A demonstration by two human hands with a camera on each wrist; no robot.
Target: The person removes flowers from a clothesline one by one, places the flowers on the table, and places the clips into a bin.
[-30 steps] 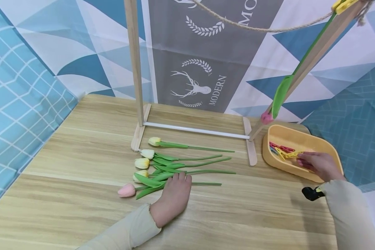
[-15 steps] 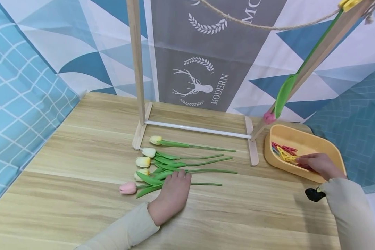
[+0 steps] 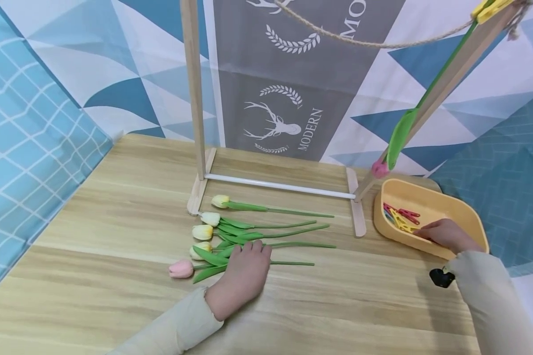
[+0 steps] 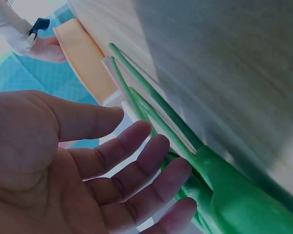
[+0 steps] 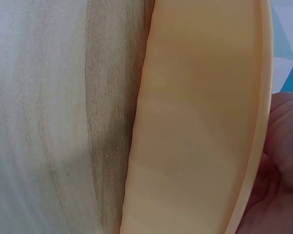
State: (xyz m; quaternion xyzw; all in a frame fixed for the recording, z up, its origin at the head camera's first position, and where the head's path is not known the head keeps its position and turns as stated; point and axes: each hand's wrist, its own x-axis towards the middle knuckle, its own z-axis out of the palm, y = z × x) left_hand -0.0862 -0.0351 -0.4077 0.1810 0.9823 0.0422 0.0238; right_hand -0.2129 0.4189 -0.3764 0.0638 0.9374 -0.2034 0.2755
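My left hand (image 3: 247, 268) lies over the leaves and stem of the pink tulip (image 3: 181, 269), at the front of a row of artificial tulips. In the left wrist view its fingers are spread and relaxed beside the green stems (image 4: 156, 97), holding nothing. My right hand (image 3: 448, 234) reaches inside the orange bin (image 3: 473, 209), with fingertips beside the yellow clothespins (image 3: 403, 223). Red clothespins (image 3: 408, 215) lie just behind those. The bin's wall hides the right fingers in the right wrist view, so whether they pinch a clothespin is unclear.
Several yellow-and-white tulips (image 3: 203, 232) lie behind the left hand. A wooden frame (image 3: 194, 98) with a white bar (image 3: 280, 185) stands at the back, a rope (image 3: 360, 43) strung across it. A pink tulip (image 3: 379, 168) hangs head down from a yellow clothespin (image 3: 490, 10).
My right hand has moved slightly left and lower among the clothespins; a yellow clothespin at its fingertips a second ago now lies lower in the bin. The left hand has barely moved.
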